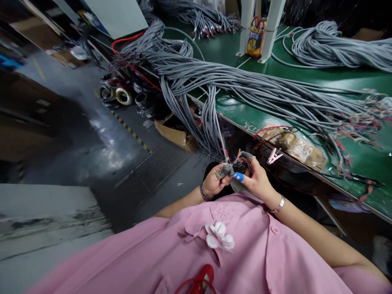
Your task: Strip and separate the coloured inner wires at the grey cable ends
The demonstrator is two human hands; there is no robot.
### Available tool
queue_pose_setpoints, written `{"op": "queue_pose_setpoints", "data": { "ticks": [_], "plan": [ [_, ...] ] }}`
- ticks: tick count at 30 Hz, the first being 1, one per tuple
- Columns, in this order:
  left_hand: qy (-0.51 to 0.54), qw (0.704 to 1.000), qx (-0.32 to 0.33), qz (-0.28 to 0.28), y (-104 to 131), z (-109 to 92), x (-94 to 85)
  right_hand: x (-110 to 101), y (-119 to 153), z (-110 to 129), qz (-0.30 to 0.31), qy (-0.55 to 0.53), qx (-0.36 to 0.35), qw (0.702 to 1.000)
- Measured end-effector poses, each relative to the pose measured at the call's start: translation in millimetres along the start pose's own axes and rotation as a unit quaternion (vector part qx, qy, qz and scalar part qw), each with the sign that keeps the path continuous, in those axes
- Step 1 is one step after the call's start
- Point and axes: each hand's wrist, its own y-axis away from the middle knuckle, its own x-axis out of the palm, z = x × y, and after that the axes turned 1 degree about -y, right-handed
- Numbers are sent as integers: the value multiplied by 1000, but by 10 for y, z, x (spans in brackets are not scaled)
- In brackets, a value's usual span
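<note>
My left hand (216, 180), with dark tape on its fingertips, is closed around the end of a grey cable (223, 143) that hangs down from the bundle on the table. Thin coloured wires (237, 157) fan out from this cable end, between my two hands. My right hand (256, 178), its thumb wrapped in blue tape and a finger in grey, pinches at these wires from the right. Exactly which strands lie between its fingertips is too small to tell.
A long bundle of grey cables (245, 83) lies across the green table (306, 77). Near the table's edge are a taped cardboard piece (301, 149) and a pink clip (274, 155). A yellow packet (255, 41) hangs by white posts. An open carton (176, 136) and tape rolls (123, 96) are below.
</note>
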Motion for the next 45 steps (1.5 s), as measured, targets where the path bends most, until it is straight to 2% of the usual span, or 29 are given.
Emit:
{"op": "queue_pose_setpoints", "data": {
  "ticks": [2, 6, 8, 11, 13, 14, 16, 17, 19, 21, 23, 25, 27, 32, 36, 39, 42, 45],
  "plan": [
    [-8, 1000, -15, -1, 21, 16, -6, 38, -56, -2, 19, -29, -11, 999],
    [-13, 999, -32, 24, 30, 1, -26, 103, -109, -9, 17, -75, -28, 997],
    [-10, 999, -35, 39, 25, -2, -39, 133, -117, -50, 8, -133, 33, 991],
    [10, 999, -30, 40, 17, -13, -47, 153, -123, -206, -17, -201, 185, 962],
    [33, 999, -20, 26, 12, -50, -47, 138, -110, -334, -20, -203, 270, 941],
    [46, 999, -15, 17, 8, -77, -48, 123, -91, -382, -16, -189, 291, 938],
    [67, 998, -10, 4, 1, -138, -58, 81, -22, -399, 7, -134, 260, 956],
    [74, 997, -11, -3, -3, -164, -67, 57, 25, -361, 19, -96, 205, 974],
    [79, 997, -19, -15, -6, -191, -90, 14, 125, -202, 39, -19, 47, 998],
    [73, 997, -27, -19, -4, -178, -110, -13, 197, 7, 62, 48, -84, 993],
    [64, 998, -25, -10, 2, -132, -119, -14, 209, 180, 19, 95, -136, 986],
    [52, 999, -18, 2, 9, -72, -119, 11, 158, 261, -33, 121, -134, 983],
    [39, 999, -18, 8, 14, -21, -117, 48, 73, 252, -51, 129, -119, 983],
    [5, 998, -50, 44, 23, 15, -121, 60, -62, 97, 22, 149, -148, 978],
    [38, 997, -39, 46, 18, -12, -99, -77, -37, -25, 88, 131, -181, 971],
    [82, 995, -36, 41, -13, -76, -78, -203, 33, -197, 105, 146, -137, 974],
    [135, 990, -28, -7, -55, -191, -93, -276, 159, -364, 97, 230, -61, 966],
    [157, 987, -9, -44, -66, -288, -125, -287, 298, -338, 105, 236, -24, 966]
  ]
}}
